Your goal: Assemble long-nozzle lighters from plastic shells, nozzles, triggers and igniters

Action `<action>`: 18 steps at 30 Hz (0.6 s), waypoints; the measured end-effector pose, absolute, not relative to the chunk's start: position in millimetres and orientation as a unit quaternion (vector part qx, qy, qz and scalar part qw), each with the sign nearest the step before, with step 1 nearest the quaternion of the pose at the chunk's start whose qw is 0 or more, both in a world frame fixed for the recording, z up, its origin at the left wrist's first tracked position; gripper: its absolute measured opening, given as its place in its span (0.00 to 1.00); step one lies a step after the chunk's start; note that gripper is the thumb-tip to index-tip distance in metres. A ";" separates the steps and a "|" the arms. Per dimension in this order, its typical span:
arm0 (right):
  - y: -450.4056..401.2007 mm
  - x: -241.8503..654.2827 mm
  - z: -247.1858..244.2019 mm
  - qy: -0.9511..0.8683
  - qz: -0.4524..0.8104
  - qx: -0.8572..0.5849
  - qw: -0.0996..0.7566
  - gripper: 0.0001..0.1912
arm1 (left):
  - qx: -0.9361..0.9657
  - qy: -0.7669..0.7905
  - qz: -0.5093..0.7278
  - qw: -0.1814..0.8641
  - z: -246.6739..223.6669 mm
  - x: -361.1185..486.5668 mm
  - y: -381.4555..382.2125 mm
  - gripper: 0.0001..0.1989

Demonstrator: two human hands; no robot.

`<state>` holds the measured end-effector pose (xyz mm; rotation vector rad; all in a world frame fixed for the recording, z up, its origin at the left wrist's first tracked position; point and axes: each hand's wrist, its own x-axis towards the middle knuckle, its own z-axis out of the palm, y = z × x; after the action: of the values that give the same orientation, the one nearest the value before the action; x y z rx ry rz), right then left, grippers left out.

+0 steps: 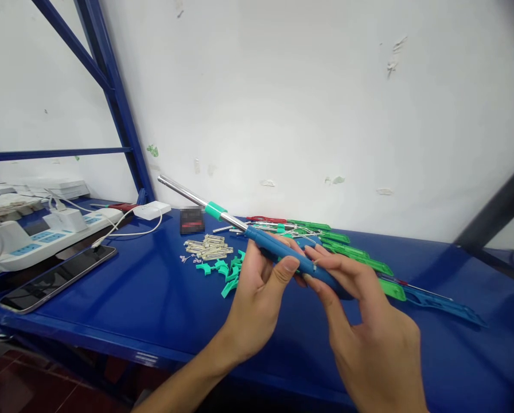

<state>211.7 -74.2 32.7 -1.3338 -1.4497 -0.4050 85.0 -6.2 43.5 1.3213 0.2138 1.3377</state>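
Observation:
Both my hands hold a long-nosed lighter (266, 236) slantwise above the table. It has a blue handle, a shiny metal tube and a green collar around the tube, and the tube's tip points up to the left. My left hand (257, 292) is closed round the handle's front part, its thumb along the side. Toward the rear end, my right hand (371, 318) pinches the handle between thumb and fingers. Behind the left hand lie small green plastic pieces (220, 267) and a pile of pale narrow parts (207, 248). The underside of the handle is partly hidden by my fingers.
Green handle shells (360, 261), a blue shell (444, 304) and metal tubes lie behind my hands on the blue table (154, 315). At left are a phone (59, 278), a white power strip (59, 238) and cables. A dark box (191, 220) stands by the wall.

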 end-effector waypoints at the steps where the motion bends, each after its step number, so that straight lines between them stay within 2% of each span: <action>1: -74.1 212.1 33.3 -0.611 -0.174 -0.561 0.531 0.08 | 0.567 0.091 0.574 0.584 43.6 85.2 -6.3 0.14; 13: -73.4 213.1 35.5 -0.611 -0.189 -0.573 0.513 0.09 | 0.567 0.076 0.580 0.580 40.3 87.6 -6.8 0.10; 16: -73.6 215.4 36.8 -0.613 -0.144 -0.568 0.529 0.07 | 0.568 0.079 0.572 0.586 40.4 86.1 -5.5 0.10; 18: -74.4 220.9 39.9 -0.626 -0.070 -0.554 0.544 0.07 | 0.565 0.083 0.561 0.599 40.4 84.1 -4.1 0.11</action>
<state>220.9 -74.4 39.9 -1.3153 -1.4869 -0.1660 84.1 -4.1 40.4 1.3100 0.1919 1.3009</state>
